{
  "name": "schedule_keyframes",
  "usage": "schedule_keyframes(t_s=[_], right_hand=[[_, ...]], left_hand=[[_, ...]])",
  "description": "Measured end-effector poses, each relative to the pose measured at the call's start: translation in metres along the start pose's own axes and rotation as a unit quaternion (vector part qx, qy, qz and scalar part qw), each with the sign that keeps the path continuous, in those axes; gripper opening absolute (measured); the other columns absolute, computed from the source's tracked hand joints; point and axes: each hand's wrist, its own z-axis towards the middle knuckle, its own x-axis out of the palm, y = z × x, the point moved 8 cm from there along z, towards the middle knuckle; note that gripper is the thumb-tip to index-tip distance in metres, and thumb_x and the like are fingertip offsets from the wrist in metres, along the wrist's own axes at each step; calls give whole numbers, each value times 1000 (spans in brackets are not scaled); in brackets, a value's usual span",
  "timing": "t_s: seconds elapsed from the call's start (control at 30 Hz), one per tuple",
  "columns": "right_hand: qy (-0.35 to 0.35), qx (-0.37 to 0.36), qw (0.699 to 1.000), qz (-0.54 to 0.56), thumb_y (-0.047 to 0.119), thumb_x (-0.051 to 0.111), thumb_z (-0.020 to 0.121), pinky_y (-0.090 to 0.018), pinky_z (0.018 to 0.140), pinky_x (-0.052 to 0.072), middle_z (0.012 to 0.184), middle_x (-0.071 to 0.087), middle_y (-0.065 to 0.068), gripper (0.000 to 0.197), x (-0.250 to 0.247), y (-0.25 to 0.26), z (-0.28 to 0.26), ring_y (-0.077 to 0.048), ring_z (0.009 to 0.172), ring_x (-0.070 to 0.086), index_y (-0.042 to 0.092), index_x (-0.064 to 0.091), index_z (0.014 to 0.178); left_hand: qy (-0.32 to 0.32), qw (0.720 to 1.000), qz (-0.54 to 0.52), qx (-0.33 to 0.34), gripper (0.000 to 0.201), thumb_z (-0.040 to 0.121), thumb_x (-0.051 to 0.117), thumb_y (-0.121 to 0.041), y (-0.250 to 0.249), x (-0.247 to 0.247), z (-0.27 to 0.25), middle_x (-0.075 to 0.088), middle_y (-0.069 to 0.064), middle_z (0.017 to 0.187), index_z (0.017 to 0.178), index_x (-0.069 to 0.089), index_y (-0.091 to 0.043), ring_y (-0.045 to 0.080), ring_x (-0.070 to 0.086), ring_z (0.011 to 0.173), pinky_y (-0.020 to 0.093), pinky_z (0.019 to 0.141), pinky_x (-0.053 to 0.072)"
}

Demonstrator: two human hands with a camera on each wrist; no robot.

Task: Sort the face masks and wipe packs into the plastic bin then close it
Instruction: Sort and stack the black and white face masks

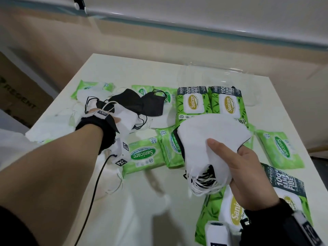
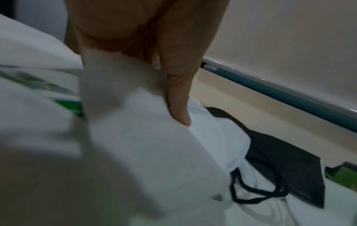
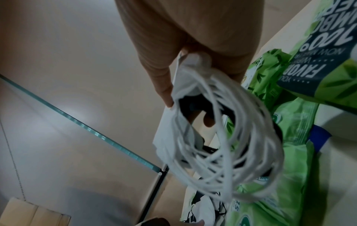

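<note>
Head view: green wipe packs (image 1: 147,154) read "Sanicare", small ones "15"; large packs (image 1: 192,102) "100% BAMBOO FIBER" partly legible. Right hand (image 1: 246,176) grips stack of white masks (image 1: 211,139) above table (image 1: 134,201). Left hand (image 1: 104,119) pinches white mask (image 1: 126,118) beside black masks (image 1: 142,102). Clear bin (image 1: 221,73) at far edge.
Left wrist view: thumb and fingers (image 2: 177,97) pinch white mask (image 2: 146,137).
Right wrist view: fingers curled round mask stack, ear loops (image 3: 228,149) dangling; pack text "FAVOR…" mirrored.
</note>
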Motion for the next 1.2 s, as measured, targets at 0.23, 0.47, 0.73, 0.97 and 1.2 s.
schedule_keyframes(t_s=[0.23, 0.47, 0.73, 0.97, 1.2], right_hand=[[-1, 5, 1000, 9, 20, 68, 67, -33, 82, 53, 91, 75, -7, 17, 6, 1, 4, -21, 86, 70, 8, 73, 78], [-1, 17, 1000, 17, 15, 68, 74, -35, 84, 52, 97, 74, -7, 25, 11, 2, 6, -24, 94, 70, 4, 70, 96], [-17, 22, 999, 30, 10, 66, 79, -37, 89, 52, 98, 74, -5, 18, 12, 9, 20, -24, 96, 69, 7, 69, 96], [-4, 29, 999, 24, 13, 64, 81, -34, 84, 51, 99, 74, -7, 23, 12, 6, 39, -25, 95, 69, 3, 69, 102], [0, 32, 999, 41, 14, 65, 77, -33, 84, 51, 100, 74, -4, 28, 12, 1, 55, -20, 95, 70, 5, 68, 103]], left_hand=[[21, 979, 197, 41, 32, 98, 47, -26, -12, -10, -6, 55, 21, 124, 115, 54, 1, 37, 52, 114, 38, 99, 39], [87, 977, 172, 89, 6, 90, 58, -12, -41, -39, -10, 53, 16, 104, 90, 61, -7, 26, 53, 85, 24, 77, 40], [129, 988, 4, 88, 8, 89, 58, 0, -79, -72, -16, 65, 15, 62, 83, 59, 5, 24, 45, 60, 26, 52, 35], [137, 979, -131, 76, 22, 77, 75, -22, -87, -58, -12, 60, -2, 42, 81, 59, -7, 18, 59, 44, 24, 48, 43], [132, 977, -97, 133, 52, 72, 78, -35, -104, -11, -3, 62, 11, 118, 115, 61, -12, 26, 58, 105, 29, 88, 43]])
